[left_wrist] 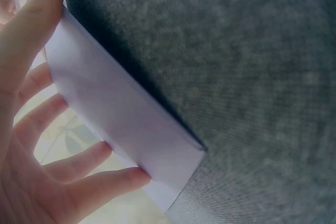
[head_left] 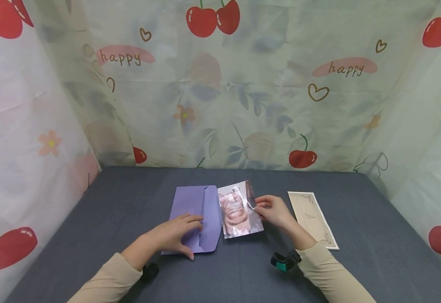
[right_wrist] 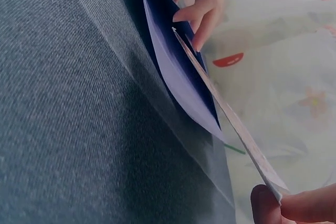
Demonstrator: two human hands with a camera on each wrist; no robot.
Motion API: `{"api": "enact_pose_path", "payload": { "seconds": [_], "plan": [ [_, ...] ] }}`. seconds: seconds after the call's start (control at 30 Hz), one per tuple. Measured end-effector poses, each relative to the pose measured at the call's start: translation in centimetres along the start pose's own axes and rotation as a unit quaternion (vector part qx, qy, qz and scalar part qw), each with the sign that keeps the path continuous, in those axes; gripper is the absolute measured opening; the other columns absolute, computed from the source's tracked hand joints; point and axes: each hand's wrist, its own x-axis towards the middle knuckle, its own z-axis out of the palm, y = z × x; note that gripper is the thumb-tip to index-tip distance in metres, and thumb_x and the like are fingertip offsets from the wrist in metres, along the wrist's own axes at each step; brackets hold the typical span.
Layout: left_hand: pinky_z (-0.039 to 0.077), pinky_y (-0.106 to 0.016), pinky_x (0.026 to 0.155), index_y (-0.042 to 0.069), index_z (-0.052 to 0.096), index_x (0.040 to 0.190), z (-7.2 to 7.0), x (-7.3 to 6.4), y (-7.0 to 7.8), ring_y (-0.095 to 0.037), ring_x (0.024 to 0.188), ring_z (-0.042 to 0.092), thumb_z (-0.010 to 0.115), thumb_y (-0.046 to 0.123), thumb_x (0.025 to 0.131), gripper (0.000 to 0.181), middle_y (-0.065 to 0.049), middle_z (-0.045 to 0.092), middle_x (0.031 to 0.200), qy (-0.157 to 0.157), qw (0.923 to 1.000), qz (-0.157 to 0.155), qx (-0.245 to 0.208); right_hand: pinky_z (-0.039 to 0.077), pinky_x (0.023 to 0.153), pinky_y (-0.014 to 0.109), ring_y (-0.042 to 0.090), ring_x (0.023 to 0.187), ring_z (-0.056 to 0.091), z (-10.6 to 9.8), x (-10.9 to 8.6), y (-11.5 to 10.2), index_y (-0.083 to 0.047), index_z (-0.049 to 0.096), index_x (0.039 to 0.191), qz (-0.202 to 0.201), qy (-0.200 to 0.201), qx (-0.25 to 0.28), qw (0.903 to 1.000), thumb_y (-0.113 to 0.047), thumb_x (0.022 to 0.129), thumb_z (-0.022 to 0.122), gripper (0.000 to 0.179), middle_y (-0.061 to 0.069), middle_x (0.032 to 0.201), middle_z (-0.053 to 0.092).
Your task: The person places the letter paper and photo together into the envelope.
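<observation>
Fingers spread, the left hand [head_left: 173, 233] rests on the purple envelope [head_left: 188, 200], which lies on the dark desk [head_left: 239, 275]. Just right of the envelope, the right hand [head_left: 276, 211] pinches a glossy photo [head_left: 237, 212] by its outer edge; farther right lies a cream card [head_left: 307, 206].

An envelope [head_left: 184, 204] is showing purple at nine o'clock from a pink-and-white photo [head_left: 235, 212]; a cream card [head_left: 310, 212] is displaying dark scrollwork at three; red cherries [head_left: 201, 23] are dotting the pale curtain [head_left: 254, 69] at twelve.
</observation>
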Motion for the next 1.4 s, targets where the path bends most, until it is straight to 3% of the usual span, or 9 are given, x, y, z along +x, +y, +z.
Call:
{"api": "enact_pose_path", "payload": {
  "seconds": [1.4],
  "plan": [
    [0.036, -0.053, 0.104, 0.012, 0.055, 0.111, 0.0, 0.0, 0.1, -0.046, 0.126, 0.043, 0.080, 0.042, 0.066, 0.060, -0.015, 0.047, 0.139, 0.003, 1.0000, 0.002, 0.001, 0.055, 0.056, 0.028, 0.010, 0.061, 0.059, 4.4, 0.7, -0.5, 0.007, 0.062, 0.104, 0.036, -0.014, 0.023, 0.9990, 0.002, 0.082, 0.063, 0.022, 0.016, 0.087, 0.069]
  ]
}}
